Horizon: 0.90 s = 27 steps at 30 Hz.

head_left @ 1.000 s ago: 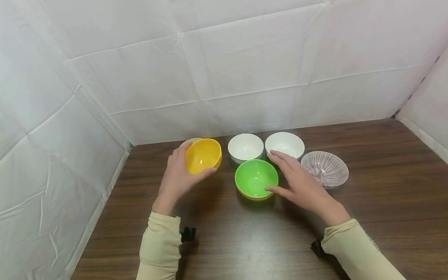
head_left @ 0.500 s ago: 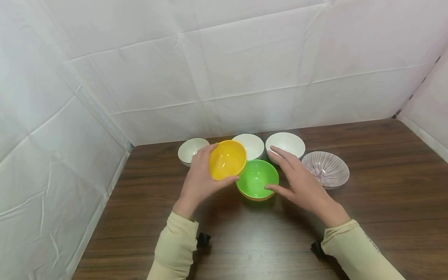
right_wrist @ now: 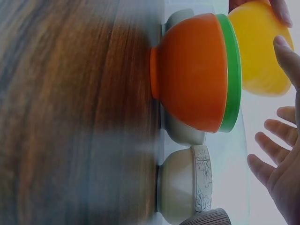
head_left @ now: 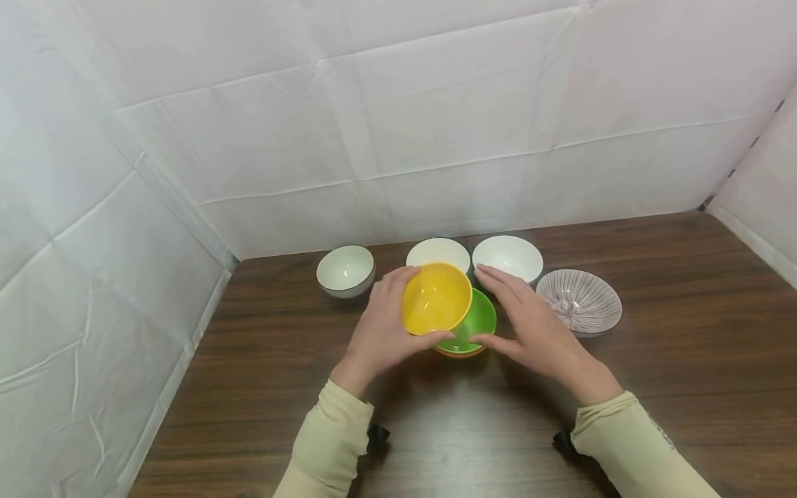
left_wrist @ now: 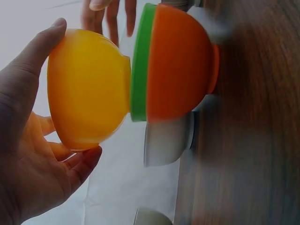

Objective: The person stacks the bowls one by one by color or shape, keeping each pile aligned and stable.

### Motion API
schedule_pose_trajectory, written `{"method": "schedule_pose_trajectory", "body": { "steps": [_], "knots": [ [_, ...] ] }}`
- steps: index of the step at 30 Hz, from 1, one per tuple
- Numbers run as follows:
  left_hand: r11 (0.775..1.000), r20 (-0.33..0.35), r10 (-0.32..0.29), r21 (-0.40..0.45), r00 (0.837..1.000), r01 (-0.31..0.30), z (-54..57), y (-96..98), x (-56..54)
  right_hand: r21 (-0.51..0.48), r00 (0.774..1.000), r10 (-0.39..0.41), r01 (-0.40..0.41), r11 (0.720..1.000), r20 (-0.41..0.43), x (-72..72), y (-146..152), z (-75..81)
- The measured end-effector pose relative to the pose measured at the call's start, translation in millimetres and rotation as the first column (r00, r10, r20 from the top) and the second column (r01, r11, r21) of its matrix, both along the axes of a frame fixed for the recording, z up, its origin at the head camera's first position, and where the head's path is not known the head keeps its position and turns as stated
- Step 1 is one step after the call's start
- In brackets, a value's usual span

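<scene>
My left hand (head_left: 391, 324) grips a yellow bowl (head_left: 438, 299) by its rim, thumb at the near side and fingers at the far side. The yellow bowl is held over the left part of a green bowl (head_left: 478, 321) and overlaps it in the head view. That green bowl sits nested in an orange bowl (right_wrist: 192, 72), which stands on the table; only the green rim shows from the side. My right hand (head_left: 535, 328) hovers at the right of this stack with thumb and fingers spread, holding nothing. In the right wrist view its fingers (right_wrist: 276, 140) are apart from the bowls.
Behind the stack stand two white bowls (head_left: 507, 257) side by side, the left one partly hidden by the yellow bowl. A pale dark-rimmed bowl (head_left: 345, 270) is at the left, a striped bowl (head_left: 579, 302) at the right. White sheeting (head_left: 436, 124) closes off the table's back.
My left hand has carried the yellow bowl rightward from above the pale bowl to over the green bowl. The right hand has stayed nearly still.
</scene>
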<state>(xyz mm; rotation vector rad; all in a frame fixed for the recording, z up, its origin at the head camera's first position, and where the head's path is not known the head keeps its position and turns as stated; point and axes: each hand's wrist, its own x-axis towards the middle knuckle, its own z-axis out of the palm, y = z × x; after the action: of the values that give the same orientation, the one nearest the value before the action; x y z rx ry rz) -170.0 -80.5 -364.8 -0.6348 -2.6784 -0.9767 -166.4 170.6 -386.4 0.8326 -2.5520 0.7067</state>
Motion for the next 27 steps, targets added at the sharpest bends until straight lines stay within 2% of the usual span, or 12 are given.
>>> {"method": "schedule_pose_trajectory", "body": {
  "steps": [7,22,27],
  "knots": [
    [1.000,0.024,-0.020,-0.005,1.000,0.020,-1.2,5.7,3.7,-0.003,1.000,0.003,-0.003,1.000,0.027,0.8,0,0.4],
    [0.999,0.054,-0.040,-0.020,0.998,0.041,-4.6,13.6,6.4,-0.038,1.000,0.018,-0.018,0.999,0.008,-0.9,1,-2.3],
    [0.997,0.070,-0.071,-0.005,0.995,0.072,-4.4,13.0,6.8,-0.041,1.000,0.024,-0.023,0.999,0.017,-1.1,2,-2.6]
  ]
}}
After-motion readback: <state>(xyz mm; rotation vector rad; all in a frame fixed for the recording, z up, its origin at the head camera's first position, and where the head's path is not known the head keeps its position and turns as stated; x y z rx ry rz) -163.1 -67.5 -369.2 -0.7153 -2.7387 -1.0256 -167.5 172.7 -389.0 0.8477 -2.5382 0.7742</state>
